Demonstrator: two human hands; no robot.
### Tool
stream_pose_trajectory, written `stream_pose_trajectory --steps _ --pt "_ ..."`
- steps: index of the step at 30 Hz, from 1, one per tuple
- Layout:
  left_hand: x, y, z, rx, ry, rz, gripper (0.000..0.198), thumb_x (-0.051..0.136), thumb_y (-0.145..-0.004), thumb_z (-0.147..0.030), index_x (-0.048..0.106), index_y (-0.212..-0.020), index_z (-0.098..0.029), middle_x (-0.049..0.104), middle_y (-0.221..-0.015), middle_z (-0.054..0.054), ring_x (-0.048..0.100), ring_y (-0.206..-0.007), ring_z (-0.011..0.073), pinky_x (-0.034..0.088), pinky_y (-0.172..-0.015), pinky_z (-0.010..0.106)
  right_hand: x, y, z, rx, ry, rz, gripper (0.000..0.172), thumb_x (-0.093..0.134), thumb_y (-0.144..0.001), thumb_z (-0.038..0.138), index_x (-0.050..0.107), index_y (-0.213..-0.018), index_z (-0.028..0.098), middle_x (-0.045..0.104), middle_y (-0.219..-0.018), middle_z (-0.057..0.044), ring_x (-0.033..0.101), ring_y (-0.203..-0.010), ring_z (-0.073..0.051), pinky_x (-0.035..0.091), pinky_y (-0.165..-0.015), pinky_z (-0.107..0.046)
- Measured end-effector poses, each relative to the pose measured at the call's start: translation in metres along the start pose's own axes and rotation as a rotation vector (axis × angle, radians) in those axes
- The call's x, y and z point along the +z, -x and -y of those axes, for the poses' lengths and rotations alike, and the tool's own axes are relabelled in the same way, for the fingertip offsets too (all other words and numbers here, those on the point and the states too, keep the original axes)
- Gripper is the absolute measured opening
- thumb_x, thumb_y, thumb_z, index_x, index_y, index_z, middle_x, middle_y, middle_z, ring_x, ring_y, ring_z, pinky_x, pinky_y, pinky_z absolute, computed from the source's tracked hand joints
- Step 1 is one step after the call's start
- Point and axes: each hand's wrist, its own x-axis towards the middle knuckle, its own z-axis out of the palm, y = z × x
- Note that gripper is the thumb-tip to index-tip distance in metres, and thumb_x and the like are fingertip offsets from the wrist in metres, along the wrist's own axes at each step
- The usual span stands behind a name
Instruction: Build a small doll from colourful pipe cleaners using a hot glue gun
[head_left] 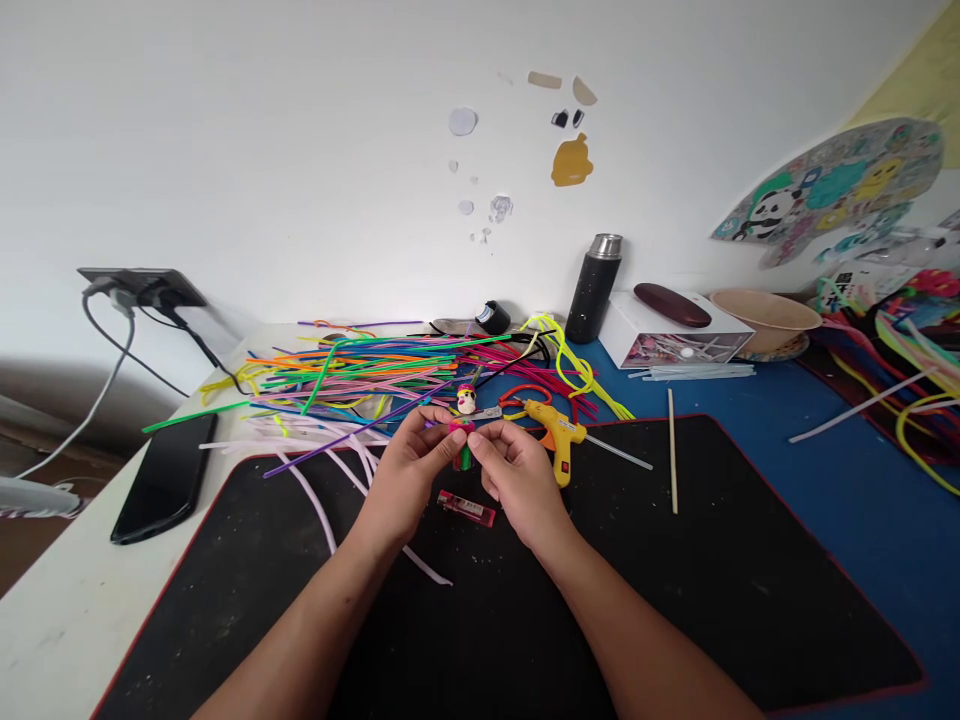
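A small multicoloured piece (463, 457), with pink, red and green parts, is pinched between my left hand (409, 470) and my right hand (517, 475) over the black mat (450, 640). Both thumbs press on it and the other fingers curl behind. Just beyond the fingertips stands a small white figure (466, 400) with a yellow and pink top. Below the held piece lies a red lighter (466, 508). A yellow glue gun (559, 435) rests to the right of my right hand, a clear stick projecting from its back.
Colourful pipe cleaners (360, 370) spread behind my hands, some pale ones reaching onto the mat. A phone (165, 480) lies left. Behind stand a black flask (594, 290), a white box (667, 335) and a bowl (765, 320). A thin stick (673, 450) lies right.
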Motion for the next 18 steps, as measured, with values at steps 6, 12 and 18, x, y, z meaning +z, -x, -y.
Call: stream_pose_trajectory --steps 6,12,18 --pt "-0.001 -0.0025 -0.0012 -0.119 0.077 -0.007 0.04 0.097 -0.073 -0.036 0.079 -0.104 -0.017 0.073 -0.083 0.002 0.063 -0.076 0.0142 0.049 -0.074 0.025 -0.0006 -0.0014 -0.0055 -0.033 -0.036 -0.005 0.04 0.083 -0.083 0.056 0.064 -0.08 0.02 0.049 -0.055 0.008 0.032 -0.041 -0.006 0.022 -0.039 -0.023" --pt "-0.0019 -0.005 0.0 -0.189 0.233 0.009 0.029 0.099 -0.07 -0.029 0.083 -0.09 -0.016 0.076 -0.084 0.004 0.067 -0.074 0.0141 0.055 -0.074 0.026 -0.0005 -0.0013 -0.004 -0.03 -0.073 0.009 0.04 0.084 -0.082 0.056 0.066 -0.082 0.02 0.045 -0.052 0.009 0.03 -0.041 -0.006 0.024 -0.039 -0.022" --pt "-0.0097 -0.0087 0.0046 -0.244 0.375 0.025 0.032 0.097 -0.074 -0.028 0.083 -0.1 -0.015 0.08 -0.093 0.007 0.072 -0.084 0.0164 0.057 -0.082 0.027 0.0005 0.0009 0.0024 -0.033 -0.115 -0.001 0.04 0.081 -0.085 0.057 0.072 -0.088 0.018 0.039 -0.05 0.01 0.032 -0.042 -0.007 0.026 -0.04 -0.022"
